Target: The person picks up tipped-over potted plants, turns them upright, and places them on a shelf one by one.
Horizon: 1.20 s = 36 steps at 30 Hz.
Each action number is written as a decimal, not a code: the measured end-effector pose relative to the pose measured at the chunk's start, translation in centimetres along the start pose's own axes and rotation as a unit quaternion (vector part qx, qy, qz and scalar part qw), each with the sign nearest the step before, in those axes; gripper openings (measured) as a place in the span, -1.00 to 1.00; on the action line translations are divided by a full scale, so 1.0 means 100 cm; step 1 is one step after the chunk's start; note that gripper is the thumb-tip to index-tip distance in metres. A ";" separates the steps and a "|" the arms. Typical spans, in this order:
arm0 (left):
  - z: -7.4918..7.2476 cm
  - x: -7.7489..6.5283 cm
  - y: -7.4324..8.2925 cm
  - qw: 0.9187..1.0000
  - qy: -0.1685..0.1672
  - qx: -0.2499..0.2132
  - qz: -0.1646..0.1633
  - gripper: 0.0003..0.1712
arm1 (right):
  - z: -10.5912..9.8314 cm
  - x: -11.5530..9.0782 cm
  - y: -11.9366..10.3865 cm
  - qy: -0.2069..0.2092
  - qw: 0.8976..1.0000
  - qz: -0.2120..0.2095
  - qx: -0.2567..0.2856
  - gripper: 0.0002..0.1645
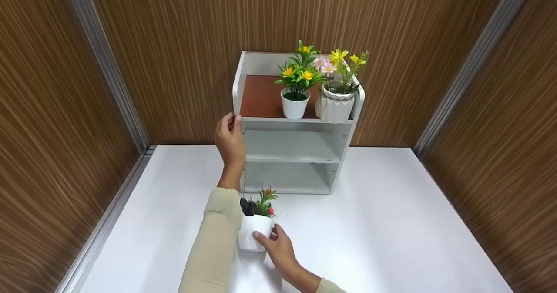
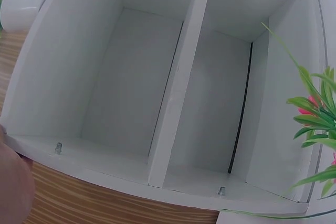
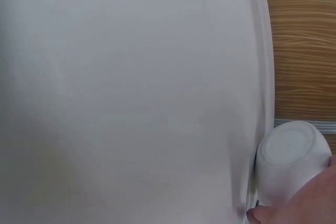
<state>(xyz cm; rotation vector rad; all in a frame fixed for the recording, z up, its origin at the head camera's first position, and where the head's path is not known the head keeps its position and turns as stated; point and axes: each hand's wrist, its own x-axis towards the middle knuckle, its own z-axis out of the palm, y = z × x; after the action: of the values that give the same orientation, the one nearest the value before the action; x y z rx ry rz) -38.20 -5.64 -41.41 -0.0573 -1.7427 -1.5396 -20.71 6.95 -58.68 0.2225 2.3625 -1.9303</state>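
My left hand grips the left side edge of a small white shelf unit, its thumb near the front of the top board. In the left wrist view part of that hand shows against the shelf's side. Lower down, my right hand holds a white flower pot with green leaves, red blooms and a dark part, between thumb and fingers. This pot hangs above the table, in front of the shelf. The right wrist view shows the pot's underside; its plant is hidden there.
On the shelf's brown top stand a white pot with yellow flowers and a ribbed pale pot with pink and yellow flowers. Two compartments lie below. The white table is enclosed by wood-patterned walls.
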 end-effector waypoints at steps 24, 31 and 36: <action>0.002 -0.001 -0.002 1.000 0.001 0.004 0.007 -0.63 | -0.012 0.005 0.003 0.026 0.997 -0.066 -0.008 -0.03; 0.002 -0.001 -0.002 1.000 0.003 -0.002 0.008 -0.63 | -0.025 0.011 0.005 0.047 0.993 -0.094 -0.044 0.06; 0.001 -0.001 -0.003 1.000 0.003 -0.004 0.005 -0.63 | -0.030 0.012 0.007 0.038 0.991 -0.106 -0.066 0.12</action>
<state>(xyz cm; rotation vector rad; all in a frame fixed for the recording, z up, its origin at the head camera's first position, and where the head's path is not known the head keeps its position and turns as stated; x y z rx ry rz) -38.36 -5.58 -41.64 -0.0650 -1.7281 -1.5381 -21.72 10.10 -58.91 0.0373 2.6498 -1.8679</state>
